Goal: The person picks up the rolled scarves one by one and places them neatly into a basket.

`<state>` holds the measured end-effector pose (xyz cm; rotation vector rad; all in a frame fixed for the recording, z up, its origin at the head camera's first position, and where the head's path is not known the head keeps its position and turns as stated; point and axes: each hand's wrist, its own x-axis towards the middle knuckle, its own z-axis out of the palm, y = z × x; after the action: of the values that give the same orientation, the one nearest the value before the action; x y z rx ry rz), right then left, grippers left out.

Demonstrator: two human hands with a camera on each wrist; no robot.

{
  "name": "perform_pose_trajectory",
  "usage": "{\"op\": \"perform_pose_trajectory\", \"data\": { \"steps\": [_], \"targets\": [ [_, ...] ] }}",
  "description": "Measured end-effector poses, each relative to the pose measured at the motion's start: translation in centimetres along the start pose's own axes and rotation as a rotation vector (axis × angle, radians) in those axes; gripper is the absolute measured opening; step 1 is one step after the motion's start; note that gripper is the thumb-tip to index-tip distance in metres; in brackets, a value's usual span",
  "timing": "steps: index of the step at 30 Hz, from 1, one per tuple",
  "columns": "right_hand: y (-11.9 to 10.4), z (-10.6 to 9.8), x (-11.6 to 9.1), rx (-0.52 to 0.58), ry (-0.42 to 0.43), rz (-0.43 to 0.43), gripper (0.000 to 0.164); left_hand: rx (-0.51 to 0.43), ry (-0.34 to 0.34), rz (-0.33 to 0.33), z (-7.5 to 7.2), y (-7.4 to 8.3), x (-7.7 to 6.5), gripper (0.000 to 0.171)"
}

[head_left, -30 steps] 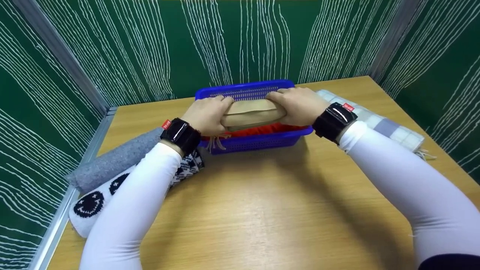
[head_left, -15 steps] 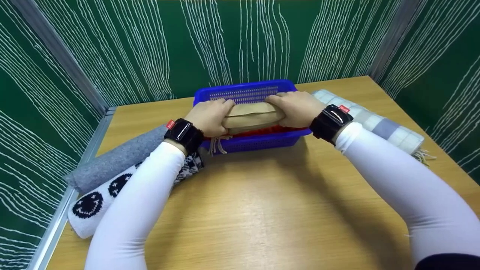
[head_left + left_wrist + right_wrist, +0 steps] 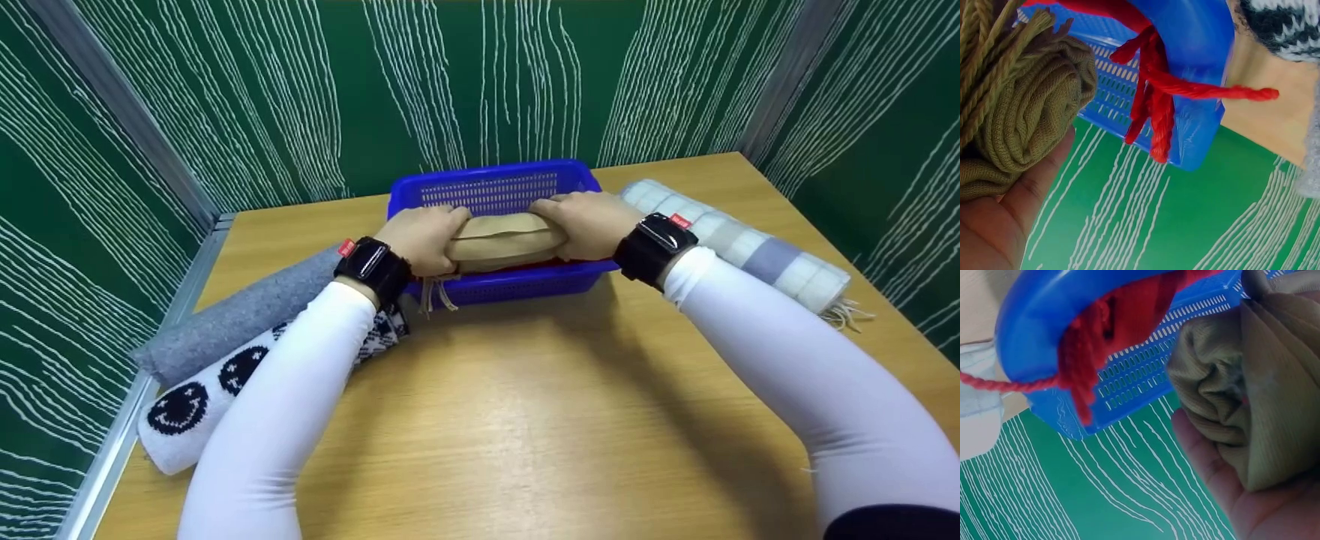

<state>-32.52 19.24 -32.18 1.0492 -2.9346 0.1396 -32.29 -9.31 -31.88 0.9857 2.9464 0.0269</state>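
A rolled tan scarf (image 3: 506,244) with fringe spans the gap between both hands, over a blue plastic basket (image 3: 517,289). My left hand (image 3: 424,240) grips its left end, and my right hand (image 3: 592,225) grips the right end. In the left wrist view the scarf's coiled end (image 3: 1039,107) shows beside the palm, with fringe hanging past it. The right wrist view shows the other end (image 3: 1275,388) bunched in the fingers. A red fringed scarf (image 3: 1134,318) lies inside the basket, its tassels over the rim; the tan roll hides most of it in the head view.
On the left of the wooden table (image 3: 510,420) lie a grey rolled scarf (image 3: 240,319) and a black-and-white smiley-patterned roll (image 3: 180,420). A pale checked scarf roll (image 3: 750,247) lies at right. Green walls (image 3: 517,82) with white lines stand behind and at the sides.
Both hands have lowered slightly toward the near rim of the basket with the tan scarf held between them. The red scarf is more covered now. The other rolls stay put.
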Motion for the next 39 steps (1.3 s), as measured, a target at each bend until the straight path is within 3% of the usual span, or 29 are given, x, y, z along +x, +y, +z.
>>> {"op": "perform_pose_trajectory", "data": {
  "steps": [9, 23, 39],
  "targets": [
    [0.2, 0.6, -0.1, 0.014, 0.005, -0.009, 0.049, -0.012, -0.014, -0.01, 0.5, 0.3, 0.2, 0.053],
    [1.0, 1.4, 0.2, 0.056, -0.052, -0.01, 0.054, -0.007, -0.05, -0.028, 1.2, 0.0, 0.9, 0.055],
    [1.5, 1.8, 0.1, 0.091, -0.035, -0.065, 0.054, -0.024, -0.093, -0.042, 1.7, -0.3, 1.4, 0.04]
  ]
}}
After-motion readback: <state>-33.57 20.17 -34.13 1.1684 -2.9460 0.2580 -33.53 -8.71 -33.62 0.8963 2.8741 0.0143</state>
